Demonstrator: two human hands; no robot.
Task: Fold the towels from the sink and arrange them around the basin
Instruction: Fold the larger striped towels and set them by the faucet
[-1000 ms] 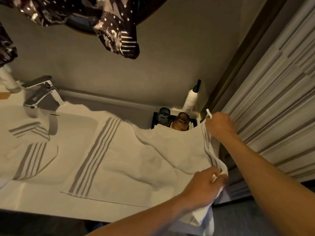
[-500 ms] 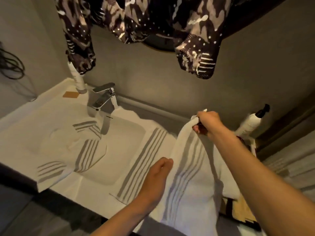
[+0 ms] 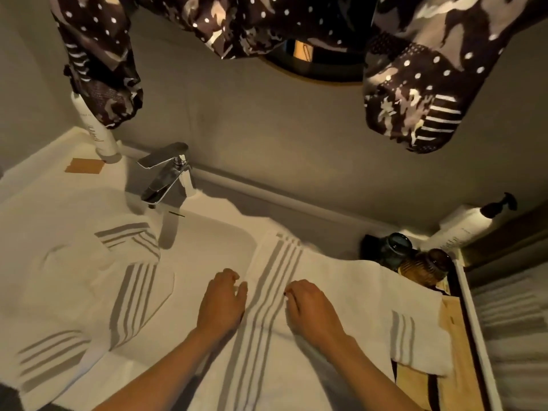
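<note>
Pressing your left hand (image 3: 223, 301) and right hand (image 3: 308, 310) on the folded towel (image 3: 335, 295), fingers loosely spread and gripping nothing, you risk dragging it: its right corner overhangs the surface (image 3: 35, 185) beside the basin (image 3: 213, 232), so it could slide off or unfold.

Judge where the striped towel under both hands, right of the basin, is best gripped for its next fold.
Probably at the folded towel's right end, where the short striped flap lies free over the wooden tray. That edge is loose and reachable from the right, so the right hand could pinch it and carry it toward the left hand, which rests flat by the striped fold beside the basin.
</note>
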